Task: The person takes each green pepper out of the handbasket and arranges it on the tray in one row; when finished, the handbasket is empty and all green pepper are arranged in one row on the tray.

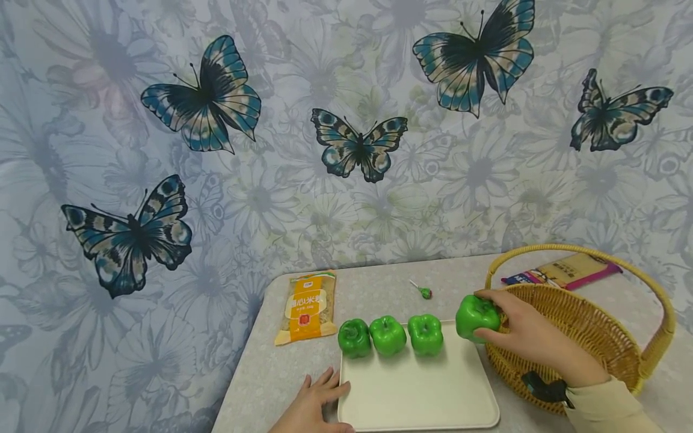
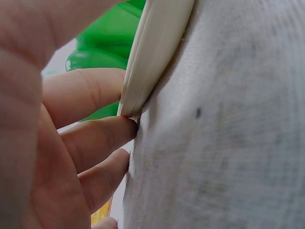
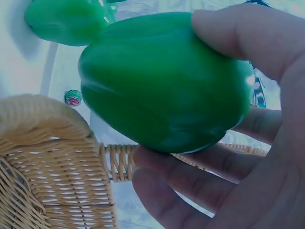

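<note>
My right hand (image 1: 522, 328) grips a green bell pepper (image 1: 476, 317) between thumb and fingers, above the tray's far right corner and beside the basket's left rim. The right wrist view shows this pepper (image 3: 162, 81) large, with the thumb on one side and fingers on the other. Three green bell peppers, left (image 1: 354, 338), middle (image 1: 387, 335) and right (image 1: 425, 334), stand in a row along the far edge of the cream tray (image 1: 417, 394). My left hand (image 1: 316, 400) rests at the tray's left edge, its extended fingers touching the rim (image 2: 152, 52).
A wicker basket (image 1: 568, 313) with a tall arched handle stands right of the tray. Behind it lies a flat packet (image 1: 568, 270). A yellow bag of grain (image 1: 308, 307) lies at the back left, and a green-wrapped lollipop (image 1: 425, 293) behind the tray. A butterfly-patterned wall covering rises behind.
</note>
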Available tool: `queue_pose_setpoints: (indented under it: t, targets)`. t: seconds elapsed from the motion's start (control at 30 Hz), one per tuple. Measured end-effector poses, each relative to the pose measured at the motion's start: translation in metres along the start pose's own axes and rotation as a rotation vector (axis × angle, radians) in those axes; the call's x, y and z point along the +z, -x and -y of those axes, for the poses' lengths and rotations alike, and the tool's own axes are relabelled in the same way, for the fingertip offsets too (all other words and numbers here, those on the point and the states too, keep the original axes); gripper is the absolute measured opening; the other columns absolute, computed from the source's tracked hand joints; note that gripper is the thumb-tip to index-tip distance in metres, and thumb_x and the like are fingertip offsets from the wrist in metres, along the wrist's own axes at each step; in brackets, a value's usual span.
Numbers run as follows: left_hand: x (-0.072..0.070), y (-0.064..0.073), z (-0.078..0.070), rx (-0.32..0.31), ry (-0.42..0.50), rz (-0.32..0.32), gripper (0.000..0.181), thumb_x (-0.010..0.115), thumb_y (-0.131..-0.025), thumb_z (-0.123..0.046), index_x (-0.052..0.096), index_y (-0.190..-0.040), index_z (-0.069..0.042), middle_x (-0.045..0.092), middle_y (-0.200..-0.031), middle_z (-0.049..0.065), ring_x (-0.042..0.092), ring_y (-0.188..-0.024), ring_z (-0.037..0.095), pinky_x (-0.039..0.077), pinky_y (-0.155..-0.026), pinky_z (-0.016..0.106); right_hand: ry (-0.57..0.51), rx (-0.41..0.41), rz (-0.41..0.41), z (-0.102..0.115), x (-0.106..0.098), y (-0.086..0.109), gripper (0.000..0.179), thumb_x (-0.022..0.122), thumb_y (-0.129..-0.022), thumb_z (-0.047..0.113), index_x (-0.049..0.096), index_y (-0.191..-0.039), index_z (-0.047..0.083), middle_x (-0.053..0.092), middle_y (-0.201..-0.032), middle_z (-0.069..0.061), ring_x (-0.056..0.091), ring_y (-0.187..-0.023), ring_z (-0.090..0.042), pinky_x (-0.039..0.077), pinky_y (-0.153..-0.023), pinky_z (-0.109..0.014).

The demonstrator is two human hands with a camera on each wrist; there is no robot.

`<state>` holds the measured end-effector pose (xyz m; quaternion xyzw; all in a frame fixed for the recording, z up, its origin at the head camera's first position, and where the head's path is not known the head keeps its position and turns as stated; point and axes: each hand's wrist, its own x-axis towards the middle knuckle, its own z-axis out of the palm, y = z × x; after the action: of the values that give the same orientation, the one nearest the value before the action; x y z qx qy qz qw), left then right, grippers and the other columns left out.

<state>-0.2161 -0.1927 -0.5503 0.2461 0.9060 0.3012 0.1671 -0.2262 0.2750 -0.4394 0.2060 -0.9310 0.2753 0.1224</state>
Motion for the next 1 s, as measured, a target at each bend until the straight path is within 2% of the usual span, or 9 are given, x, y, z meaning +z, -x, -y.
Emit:
queue_pose_setpoints:
  t: [0.27,0.63,0.83,1.0]
  targets:
    - [0.000,0.000,-0.001,-0.018,0.023,-0.004,0.077,0.082,-0.082,-0.054,0.061,-0.146,-0.016,0.044,-0.157,0.025,0.029,-0.149,0.054,0.007,-0.107,0.086,-0.010,0.000,0.088,0.002,0.010,-0.008,0.072,0.082,-0.089,0.034,0.050,-0.146,0.004,0.061,-0.137,-0.018,0.065,-0.115,-0.034,0.057,-0.090,-0.051]
    - [0.000,0.002,-0.004,-0.010,-0.006,-0.009,0.080,0.081,-0.082,-0.057,0.059,-0.147,-0.015,0.044,-0.157,0.025,0.030,-0.149,0.053,0.009,-0.108,0.086,-0.003,0.049,0.223,0.006,0.025,-0.014,0.073,0.079,-0.092,0.034,0.047,-0.152,0.007,0.055,-0.147,-0.021,0.061,-0.126,-0.040,0.054,-0.097,-0.056]
    - [-0.001,0.002,-0.004,-0.001,-0.017,-0.008,0.083,0.081,-0.082,-0.058,0.059,-0.147,-0.012,0.044,-0.157,0.025,0.031,-0.149,0.053,0.010,-0.108,0.086,0.076,0.026,0.211,0.003,0.037,-0.016,0.071,0.081,-0.089,0.033,0.051,-0.149,0.008,0.060,-0.143,-0.018,0.062,-0.125,-0.039,0.052,-0.096,-0.061]
    - [-0.001,0.003,-0.004,-0.020,-0.002,-0.002,0.083,0.082,-0.081,-0.057,0.059,-0.147,-0.013,0.044,-0.157,0.025,0.030,-0.150,0.052,0.009,-0.108,0.085,0.120,0.014,0.196,0.001,0.045,-0.017,0.072,0.083,-0.088,0.031,0.052,-0.148,0.008,0.061,-0.143,-0.016,0.060,-0.128,-0.038,0.043,-0.096,-0.064]
